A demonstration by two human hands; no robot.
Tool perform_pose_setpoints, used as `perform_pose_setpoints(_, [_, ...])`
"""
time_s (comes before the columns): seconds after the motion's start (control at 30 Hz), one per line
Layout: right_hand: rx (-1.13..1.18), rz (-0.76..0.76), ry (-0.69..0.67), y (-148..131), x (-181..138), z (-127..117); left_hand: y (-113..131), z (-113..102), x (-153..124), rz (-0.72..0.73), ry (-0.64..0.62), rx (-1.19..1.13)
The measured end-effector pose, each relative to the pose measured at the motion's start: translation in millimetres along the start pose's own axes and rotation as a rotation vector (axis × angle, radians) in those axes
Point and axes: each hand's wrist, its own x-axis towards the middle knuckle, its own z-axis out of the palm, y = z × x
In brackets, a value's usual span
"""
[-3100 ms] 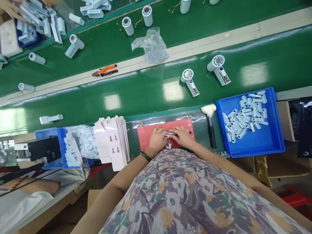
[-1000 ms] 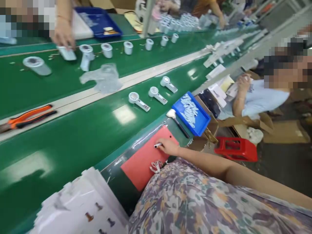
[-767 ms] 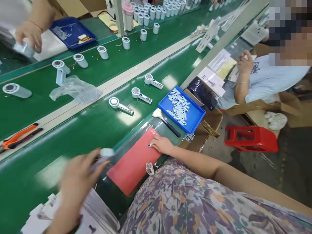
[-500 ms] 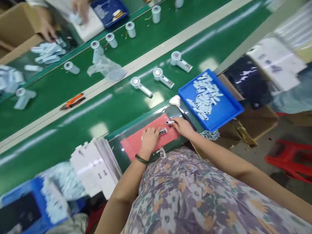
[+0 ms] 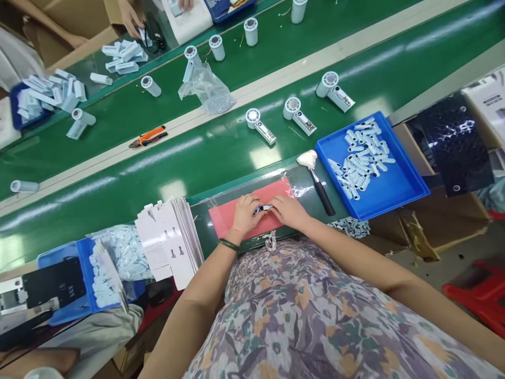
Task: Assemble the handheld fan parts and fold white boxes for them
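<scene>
On a pink mat (image 5: 223,213), my left hand (image 5: 245,215) is closed around what looks like a handheld fan (image 5: 256,211), mostly hidden under the fingers. My right hand (image 5: 290,211) pinches a small white strip (image 5: 267,207) with a dark spot and brings it against the fan's end. The fingertips of both hands nearly meet there. A black-handled mallet (image 5: 323,196) with a white-wrapped head lies right of the mat. Beyond it, a blue tray (image 5: 406,192) holds many similar white strips.
Several handheld fans (image 5: 303,122) lie on the green conveyor (image 5: 189,158) ahead. Orange-handled pliers (image 5: 152,137) and a plastic bag (image 5: 209,92) rest along its middle strip. Stacked white cards (image 5: 161,242) stand at left. Another person's hand (image 5: 132,21) is among white parts at the far side.
My right hand has moved left with the white strip, up to the fan under my left hand. The camera view has shifted, and the far person's hands have moved.
</scene>
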Motion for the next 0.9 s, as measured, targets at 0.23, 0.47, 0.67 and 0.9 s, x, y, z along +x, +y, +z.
perform_pose_setpoints(0.23, [0.055, 0.076, 0.073, 9.5, 10.0, -0.7, -5.9, 14.1, -1.6, 0.055, 0.078, -0.068])
perform_pose_setpoints(0.47, [0.109, 0.088, 0.066, 2.3, -0.4, 3.4, -9.0, 16.3, -8.6, 0.085, 0.099, -0.068])
perform_pose_setpoints(0.67, [0.113, 0.160, 0.012, 8.3, 2.3, 4.0, -5.7, 16.1, -6.8, 0.034, 0.079, -0.085])
perform_pose_setpoints(0.9, [0.099, 0.162, -0.136, 14.2, 5.7, -1.3, 12.9, 4.1, -13.0, -0.078, 0.003, -0.098])
